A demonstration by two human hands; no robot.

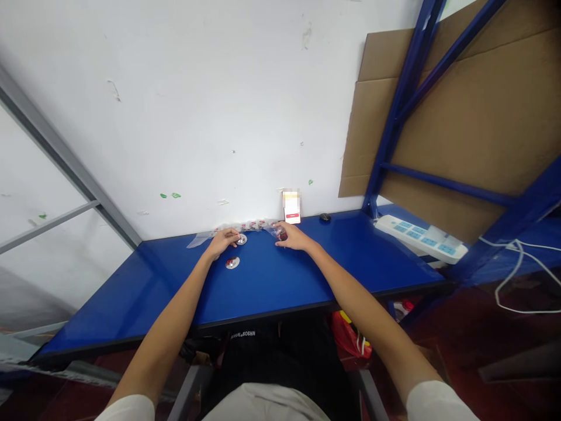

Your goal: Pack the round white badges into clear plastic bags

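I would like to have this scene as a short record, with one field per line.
Left hand: at a round disc; grip unclear
Right hand: curled around a dark-red item in clear wrap
Nearer disc: flat on the blue table
Behind: clear plastic packets in a row
Lit screen: upright by the wall
Right side: white power strip

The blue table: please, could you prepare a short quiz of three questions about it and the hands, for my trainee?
1. Which hand is nearer to the white power strip?
2. Fill in the colour: the table top is ____.
3. True or false: the left hand is at the round disc nearer to the wall.

Key:
1. The right hand.
2. Blue.
3. True.
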